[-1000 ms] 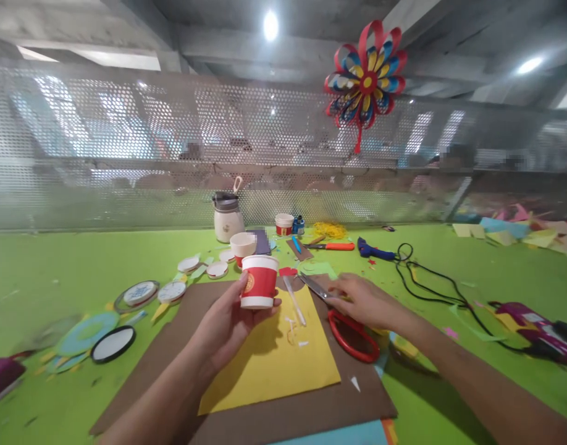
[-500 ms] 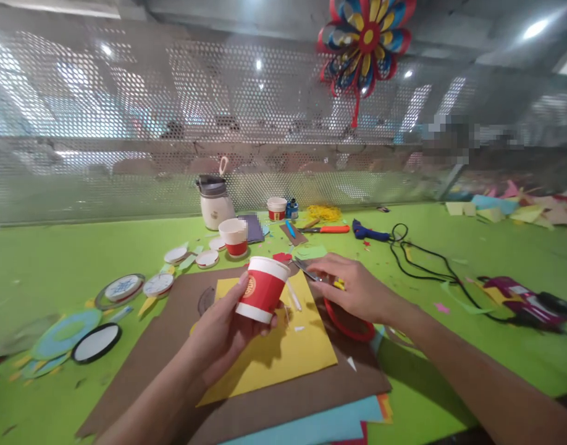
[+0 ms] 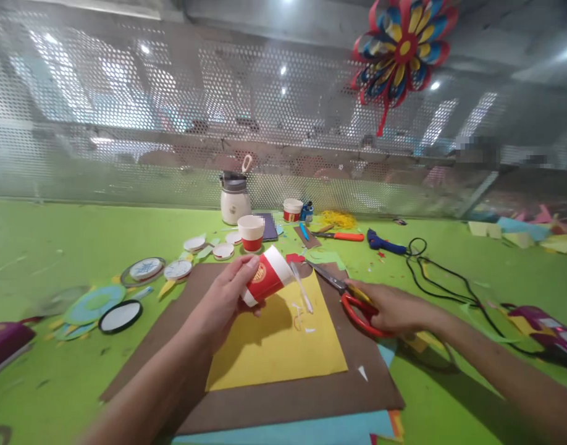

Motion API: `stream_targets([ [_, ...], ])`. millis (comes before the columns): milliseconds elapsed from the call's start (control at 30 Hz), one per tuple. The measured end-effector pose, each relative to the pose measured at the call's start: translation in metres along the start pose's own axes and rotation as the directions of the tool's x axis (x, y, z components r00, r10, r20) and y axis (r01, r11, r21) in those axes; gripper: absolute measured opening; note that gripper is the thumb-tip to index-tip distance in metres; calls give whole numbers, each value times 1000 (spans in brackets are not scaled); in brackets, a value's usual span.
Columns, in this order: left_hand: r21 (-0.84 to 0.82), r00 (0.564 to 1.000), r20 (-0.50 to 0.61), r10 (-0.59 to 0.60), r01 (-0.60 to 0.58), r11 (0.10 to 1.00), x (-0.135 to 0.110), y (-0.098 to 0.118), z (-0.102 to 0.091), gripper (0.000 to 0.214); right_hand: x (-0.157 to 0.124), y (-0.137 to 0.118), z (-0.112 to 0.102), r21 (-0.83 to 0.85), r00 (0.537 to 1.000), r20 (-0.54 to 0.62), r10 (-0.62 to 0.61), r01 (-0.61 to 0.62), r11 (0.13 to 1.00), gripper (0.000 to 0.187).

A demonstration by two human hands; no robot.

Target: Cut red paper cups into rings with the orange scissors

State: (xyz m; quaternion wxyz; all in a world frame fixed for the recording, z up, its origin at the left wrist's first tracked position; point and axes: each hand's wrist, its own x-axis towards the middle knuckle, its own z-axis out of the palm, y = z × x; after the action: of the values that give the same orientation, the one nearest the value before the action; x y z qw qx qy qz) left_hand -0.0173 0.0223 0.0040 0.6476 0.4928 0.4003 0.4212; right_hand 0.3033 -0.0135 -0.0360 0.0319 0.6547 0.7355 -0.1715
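My left hand (image 3: 228, 303) is wrapped round a red and white paper cup (image 3: 267, 275), which tilts with its white rim towards the right. My right hand (image 3: 385, 306) holds a pair of scissors (image 3: 357, 309) with red and yellow handles; the blades point up and left and lie apart from the cup. Beneath both hands is a yellow sheet (image 3: 283, 352) on a brown board (image 3: 265, 405). White paper scraps (image 3: 306, 303) lie on the yellow sheet. Just behind the cup in my left hand, another red and white paper cup (image 3: 251, 228) stands upright.
A white bottle (image 3: 235, 204) and a short cut cup (image 3: 293, 210) stand at the back. Cut cup bottoms (image 3: 177, 269) and a blue paper ring (image 3: 95, 304) lie left. An orange-handled knife (image 3: 348, 237) and a blue glue gun (image 3: 385, 242) with a black cord lie right.
My right hand has picked up the scissors from the board and drawn them right. The cup in my left hand has tipped over to the right. The view has shifted left.
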Motion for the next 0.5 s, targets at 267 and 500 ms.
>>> stream_targets([
  [267, -195, 981, -190, 38, -76, 978, 11, 7, -19, 33, 21, 13, -14, 177, 995, -93, 18, -2, 984, 31],
  [500, -273, 981, -195, 24, -78, 959, 12, 2, -22, 21, -21, -4, -37, 392, 966, -238, -101, 191, 900, 60],
])
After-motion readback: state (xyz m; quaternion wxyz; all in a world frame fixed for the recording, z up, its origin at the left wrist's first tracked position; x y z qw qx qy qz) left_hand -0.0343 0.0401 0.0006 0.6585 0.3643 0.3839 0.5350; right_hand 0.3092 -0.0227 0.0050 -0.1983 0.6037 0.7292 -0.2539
